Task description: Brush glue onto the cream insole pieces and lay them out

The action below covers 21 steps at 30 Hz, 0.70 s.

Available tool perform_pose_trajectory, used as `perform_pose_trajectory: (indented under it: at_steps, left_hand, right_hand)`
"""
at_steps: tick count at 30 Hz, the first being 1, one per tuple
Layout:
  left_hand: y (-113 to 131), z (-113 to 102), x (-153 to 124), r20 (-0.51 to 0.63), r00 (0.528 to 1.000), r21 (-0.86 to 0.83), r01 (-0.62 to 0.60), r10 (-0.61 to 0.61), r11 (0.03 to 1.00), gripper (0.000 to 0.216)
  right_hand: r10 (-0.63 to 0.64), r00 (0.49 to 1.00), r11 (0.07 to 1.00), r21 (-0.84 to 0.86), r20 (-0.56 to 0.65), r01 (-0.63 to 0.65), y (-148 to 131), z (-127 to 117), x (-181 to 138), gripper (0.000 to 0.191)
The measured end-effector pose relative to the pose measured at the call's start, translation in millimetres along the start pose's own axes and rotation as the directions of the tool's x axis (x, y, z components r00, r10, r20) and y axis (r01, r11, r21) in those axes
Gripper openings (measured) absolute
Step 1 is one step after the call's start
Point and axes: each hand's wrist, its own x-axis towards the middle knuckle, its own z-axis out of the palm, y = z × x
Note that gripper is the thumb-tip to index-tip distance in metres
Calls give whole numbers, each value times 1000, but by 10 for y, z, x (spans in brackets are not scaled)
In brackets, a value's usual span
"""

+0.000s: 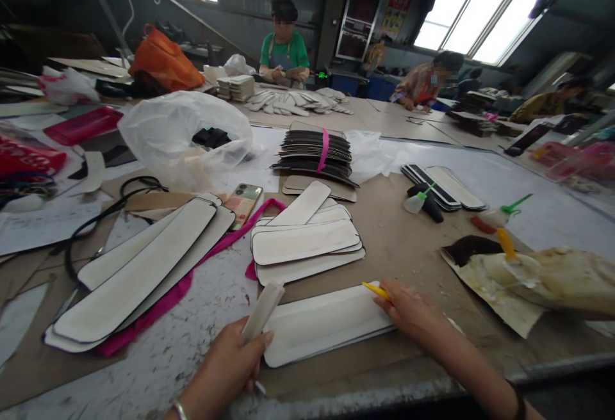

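My left hand is closed around a narrow whitish strip, held upright over the left end of a long white rounded panel. That panel lies at the table's front, with the dark edge of another piece showing beneath it. In my right hand is a thin yellow pointed tool, its tip just above the panel's far edge near the right end. My fingers cover the rest of the tool. Behind the panel sits a stack of similar white panels. More long panels lie fanned out at left.
A strapped bundle of dark pieces stands mid-table beside a clear plastic bag. Small green-tipped bottles and a stained wrapped bundle lie at right. A phone rests near a pink strip. Several people work beyond.
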Motion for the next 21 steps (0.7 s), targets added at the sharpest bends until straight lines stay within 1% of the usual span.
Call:
perform_pose_trajectory:
  at_steps: [5,10,15,18,21]
  left_hand:
    - [-6,-23,12,46,999,-2,15,-15,1000,26]
    - [37,-21,16,61,998,-10,31,-30,999,31]
    - [-16,-17,41,65,998,-21,8,-6,1000,30]
    - [-59,-26,53,79,997,-31,11,-8,999,31]
    - [-77,-38,40,98,995,-55,-16,22,998,31]
  right_hand:
    - [-30,999,1000,-9,-28,30,-5,-7,-3,15]
    - [-37,999,999,14,-16,37,30,46,37,15]
    - [-40,999,998,37,-24,41,65,72,82,14]
    - [-11,998,1000,24,-55,12,114,57,70,14]
    - [52,993,999,1,-109,-52,181,35,8,19]
